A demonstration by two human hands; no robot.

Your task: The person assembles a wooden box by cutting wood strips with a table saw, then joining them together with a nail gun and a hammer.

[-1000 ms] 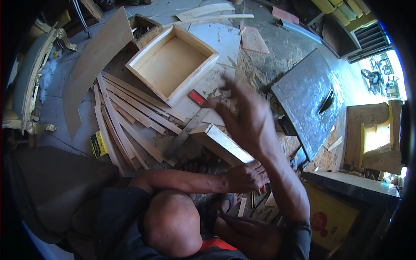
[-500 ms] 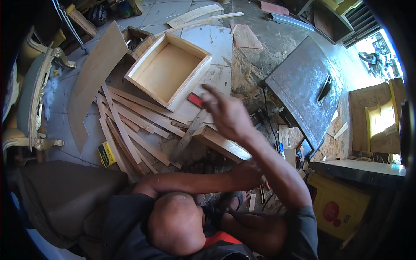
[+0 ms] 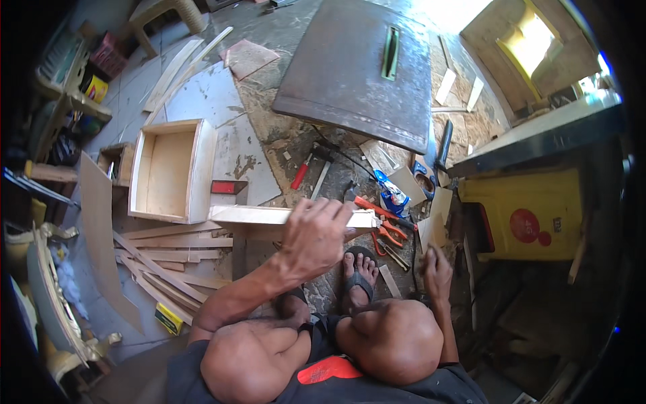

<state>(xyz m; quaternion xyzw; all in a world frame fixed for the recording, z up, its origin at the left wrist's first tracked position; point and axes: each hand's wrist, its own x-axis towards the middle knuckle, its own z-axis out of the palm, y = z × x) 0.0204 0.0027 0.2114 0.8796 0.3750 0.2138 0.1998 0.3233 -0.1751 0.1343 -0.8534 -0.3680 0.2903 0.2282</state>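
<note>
Down from its raised place across the wood half a second earlier, the right hand [image 3: 437, 273] had come to hang low beside the right knee [image 3: 393, 340]; the whole view had swung too, so the surroundings lay further to the left. Its fingers looked curled, but whether they held anything I could not tell. Meanwhile the left hand [image 3: 315, 239] grasped the wooden piece [image 3: 256, 215] from above, fingers bent over the pale upper edge, nearer its right end. That piece stood on edge, crosswise in front of the knees.

With one hand alone on it, a firm, level hold seemed best, knuckles and fingertips kept back from the edge's open run. A grip nearer the middle would probably have resisted tipping better.

Just past the right end lay orange-handled pliers [image 3: 390, 232], close enough to snag a corner if the piece slid that way. By the left end sat an open wooden box [image 3: 166, 172]; whether the two touched was unclear. Beyond the edge lay a red-handled flat tool [image 3: 225, 187], and loose wooden strips [image 3: 176, 241] fanned out to the left, best kept from under the piece.
</note>
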